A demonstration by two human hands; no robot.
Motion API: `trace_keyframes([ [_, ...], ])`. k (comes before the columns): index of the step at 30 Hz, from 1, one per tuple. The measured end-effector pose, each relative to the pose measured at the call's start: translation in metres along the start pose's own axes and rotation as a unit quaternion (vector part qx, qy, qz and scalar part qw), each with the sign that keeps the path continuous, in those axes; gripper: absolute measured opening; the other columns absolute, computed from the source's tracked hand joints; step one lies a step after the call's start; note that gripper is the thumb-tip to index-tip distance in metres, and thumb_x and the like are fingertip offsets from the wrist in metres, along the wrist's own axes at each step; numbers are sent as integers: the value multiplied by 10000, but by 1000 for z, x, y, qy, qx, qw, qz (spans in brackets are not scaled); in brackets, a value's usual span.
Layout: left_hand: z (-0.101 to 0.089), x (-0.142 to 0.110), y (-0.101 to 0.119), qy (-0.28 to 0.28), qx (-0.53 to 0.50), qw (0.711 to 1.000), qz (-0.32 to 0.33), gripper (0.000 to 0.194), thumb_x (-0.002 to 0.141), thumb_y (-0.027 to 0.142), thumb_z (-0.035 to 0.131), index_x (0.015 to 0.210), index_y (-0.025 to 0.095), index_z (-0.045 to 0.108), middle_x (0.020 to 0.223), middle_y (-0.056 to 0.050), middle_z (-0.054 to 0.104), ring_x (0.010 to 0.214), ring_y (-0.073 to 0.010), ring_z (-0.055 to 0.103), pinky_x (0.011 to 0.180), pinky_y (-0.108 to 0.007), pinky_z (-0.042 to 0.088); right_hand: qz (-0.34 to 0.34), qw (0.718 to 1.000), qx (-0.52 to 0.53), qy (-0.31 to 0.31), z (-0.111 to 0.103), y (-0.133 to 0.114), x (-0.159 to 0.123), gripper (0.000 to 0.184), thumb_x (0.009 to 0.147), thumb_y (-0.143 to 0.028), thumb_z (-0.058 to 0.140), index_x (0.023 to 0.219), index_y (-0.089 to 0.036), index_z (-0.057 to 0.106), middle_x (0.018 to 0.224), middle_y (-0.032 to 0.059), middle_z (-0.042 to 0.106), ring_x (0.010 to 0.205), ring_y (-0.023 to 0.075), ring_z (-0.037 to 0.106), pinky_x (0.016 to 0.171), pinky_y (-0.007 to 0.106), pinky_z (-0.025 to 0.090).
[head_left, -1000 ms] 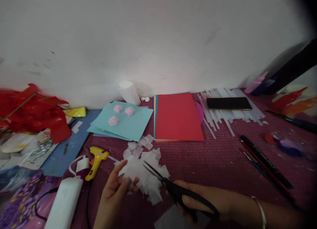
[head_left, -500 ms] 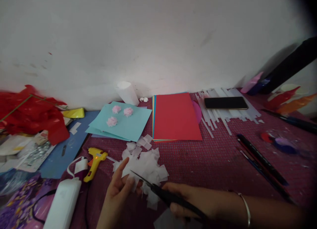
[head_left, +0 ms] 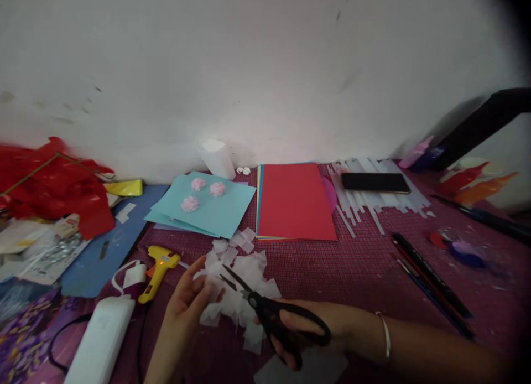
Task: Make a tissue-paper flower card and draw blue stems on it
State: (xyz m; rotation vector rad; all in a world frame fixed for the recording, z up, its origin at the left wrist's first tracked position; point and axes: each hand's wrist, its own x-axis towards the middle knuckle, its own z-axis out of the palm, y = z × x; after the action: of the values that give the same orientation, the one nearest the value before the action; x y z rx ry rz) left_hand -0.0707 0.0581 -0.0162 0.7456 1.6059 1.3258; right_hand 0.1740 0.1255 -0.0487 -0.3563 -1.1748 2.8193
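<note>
My right hand (head_left: 307, 323) has its fingers through the handles of black scissors (head_left: 271, 309), whose blades are parted and point up and left. My left hand (head_left: 186, 298) is just left of the blade tips, thumb and fingers pinching a small thin white paper piece (head_left: 214, 287). Beneath and behind both hands lies a loose pile of white paper pieces (head_left: 249, 268). A larger white sheet (head_left: 298, 367) rests under my right hand at the bottom edge. The edges of the held piece blend into the pile.
Left of the pile are a yellow glue gun (head_left: 160, 270) and a white power strip (head_left: 99, 340). Behind lie pink paper flowers (head_left: 191, 203) on turquoise sheets (head_left: 224, 218) and red paper (head_left: 296, 201). A phone (head_left: 375, 182) rests on glue sticks (head_left: 375, 221); pens (head_left: 431, 276) lie right.
The scissors have opened and turned, their handles now spread apart in my right hand. My left hand has shifted slightly left. The view has moved a little.
</note>
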Motion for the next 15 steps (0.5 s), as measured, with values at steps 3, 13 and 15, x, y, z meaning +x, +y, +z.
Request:
trace_keyframes([
  [3,-12,7,-3,30,44,996,77,581,707,364,747,1238,272,529,1274,-61,573,1151,-197,533,920,-267,448,7,997,69,-27,-6,6,1,777,730,-737,580,1234,-149,515,803,27,581,605,106,587,570,232,457],
  [13,20,13,26,-195,-99,976,-9,416,585,339,816,934,182,654,666,-5,637,503,-92,531,486,-209,418,32,987,125,-101,2,-13,11,854,661,-810,554,1188,-139,521,805,17,569,602,130,557,637,284,420],
  [15,22,16,29,-202,-88,975,0,315,578,331,820,769,165,632,559,28,575,447,-72,480,448,-197,386,34,986,126,-102,2,-15,7,830,675,-809,539,1175,-147,518,800,18,573,608,135,561,639,287,417],
])
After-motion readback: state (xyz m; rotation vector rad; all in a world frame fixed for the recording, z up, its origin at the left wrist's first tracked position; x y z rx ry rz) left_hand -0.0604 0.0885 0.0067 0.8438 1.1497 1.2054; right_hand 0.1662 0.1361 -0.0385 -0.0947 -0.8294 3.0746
